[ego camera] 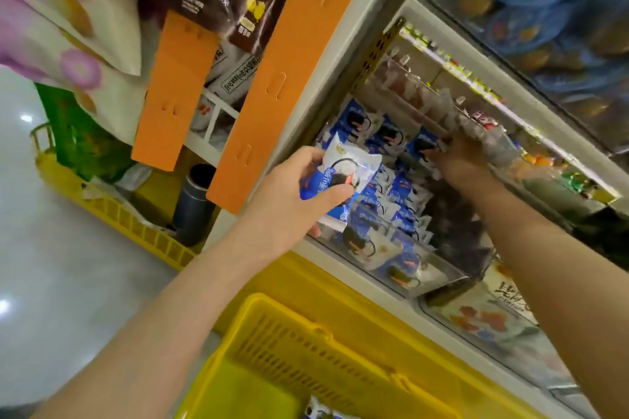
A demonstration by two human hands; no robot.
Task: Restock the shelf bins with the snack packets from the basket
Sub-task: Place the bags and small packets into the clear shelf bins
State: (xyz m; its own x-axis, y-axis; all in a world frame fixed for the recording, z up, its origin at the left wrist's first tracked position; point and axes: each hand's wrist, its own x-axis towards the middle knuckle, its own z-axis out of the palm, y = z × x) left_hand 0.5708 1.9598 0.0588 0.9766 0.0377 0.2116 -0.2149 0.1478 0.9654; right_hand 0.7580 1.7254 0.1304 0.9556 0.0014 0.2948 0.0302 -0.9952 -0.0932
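The packet [343,177] is pinched in my left hand [289,201], at the bin's [425,279] 9 o'clock edge. The bin looks well filled with matching packets [401,214]. My right hand [459,160] reaches in at 1 o'clock; I cannot tell its grip. The basket [272,333] at 6 o'clock shows another packet, so I judge restocking unfinished.

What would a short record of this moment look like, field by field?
shelf bin: clear, holds many matching packets
left hand: grips a blue-and-white snack packet at the front of the shelf bin
right hand: reaches to the back of the shelf bin, among the matching packets; grip unclear
basket: yellow, below the shelf, with a leftover packet showing at the picture's bottom edge
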